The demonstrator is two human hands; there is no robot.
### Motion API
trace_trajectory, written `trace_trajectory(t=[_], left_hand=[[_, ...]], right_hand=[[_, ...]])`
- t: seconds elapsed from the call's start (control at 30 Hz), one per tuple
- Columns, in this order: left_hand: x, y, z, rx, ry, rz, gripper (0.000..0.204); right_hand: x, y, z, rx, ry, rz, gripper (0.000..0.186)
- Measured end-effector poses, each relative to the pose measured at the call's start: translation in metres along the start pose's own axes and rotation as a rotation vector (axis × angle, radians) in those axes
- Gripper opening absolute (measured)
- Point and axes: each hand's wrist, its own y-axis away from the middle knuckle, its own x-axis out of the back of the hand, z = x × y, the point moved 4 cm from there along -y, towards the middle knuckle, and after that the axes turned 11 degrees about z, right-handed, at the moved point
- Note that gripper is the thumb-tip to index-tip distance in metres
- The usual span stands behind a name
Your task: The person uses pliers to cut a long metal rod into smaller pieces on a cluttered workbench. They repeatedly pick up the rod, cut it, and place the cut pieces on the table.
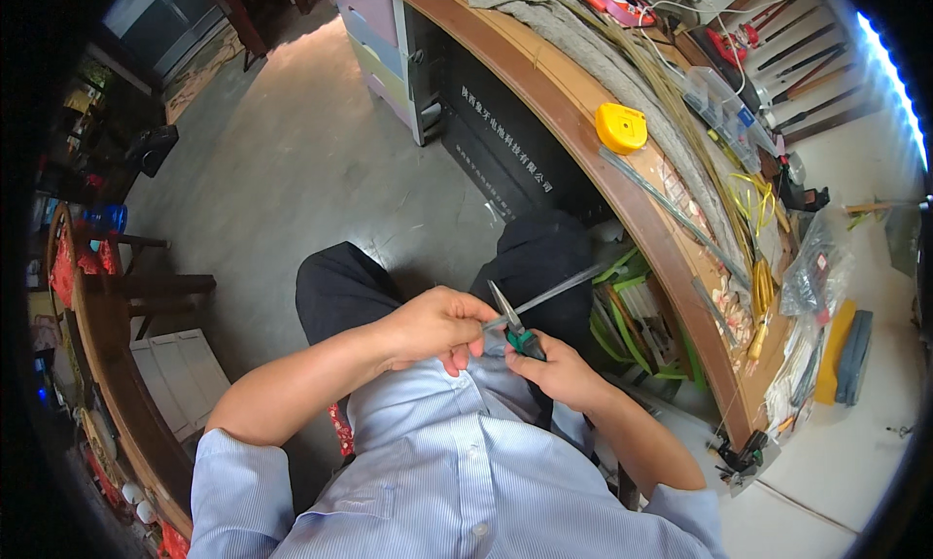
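Wire bundle (559,289), thin and silvery, is in front of me above my lap, running from my fingers up and right past my dark-trousered knee (345,282). Status, approx: strands in hand = done; pliers in hand and up at them = done. My L hand (437,331) has its grip pinched on the bundle's near end; my R hand (554,369) has its grip wrapped round the handles of the green-and-black pliers (526,343), nose pointing up and away. The jaws cross the strands close to my L fingertips, but can't tell if they're biting or just alongside. The visible length looks straight, w/ no bend or cut that I can make out, so I'd judge the actual plier work is at an early pt, w/ most of it remaining; the end hidden by my fingers could say otherwise. Over on the worktop (705,340) to my right, a similar bunch of rods (675,214) lies near the yellow tape measure (622,128), not in either grip; if those count too, I'd say they're also to do, tho that's only a guess.
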Motion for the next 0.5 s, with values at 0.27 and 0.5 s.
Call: trace_trajectory(t=[0.27, 0.5], left_hand=[[-0.006, -0.014, 0.004, -0.075, -0.046, 0.056, 0.029], [0.001, -0.037, -0.025, -0.045, -0.058, 0.026, 0.027]], right_hand=[[-0.002, -0.009, -0.001, 0.095, 0.224, 0.325, 0.036], [-0.012, -0.021, 0.029, 0.152, 0.260, 0.466, 0.032]])
